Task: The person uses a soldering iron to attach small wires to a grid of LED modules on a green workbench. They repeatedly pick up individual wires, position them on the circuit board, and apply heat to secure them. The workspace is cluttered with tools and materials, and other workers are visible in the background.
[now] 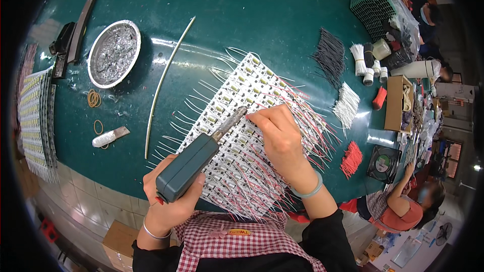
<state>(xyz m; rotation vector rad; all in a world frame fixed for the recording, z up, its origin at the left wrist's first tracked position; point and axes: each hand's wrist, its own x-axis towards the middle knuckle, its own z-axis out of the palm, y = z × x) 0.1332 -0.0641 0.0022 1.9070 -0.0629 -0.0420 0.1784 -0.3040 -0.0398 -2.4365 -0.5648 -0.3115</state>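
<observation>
The gun (187, 167), gripped in the closed left hand (176, 206) over boards (242, 81) at the table (252, 10)'s front edge, is best kept steady. The right hand (280, 133) is pinched; whether anything is held cannot be told. The way is crowded by wires (245, 184); a bowl (91, 68) is kept toward the left edge.

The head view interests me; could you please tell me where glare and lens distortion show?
In the head view, pale glare streaks the green table; its near edge bows with fisheye distortion; the picture's corners fall to black; the right hand looks reasonably sharp.
</observation>
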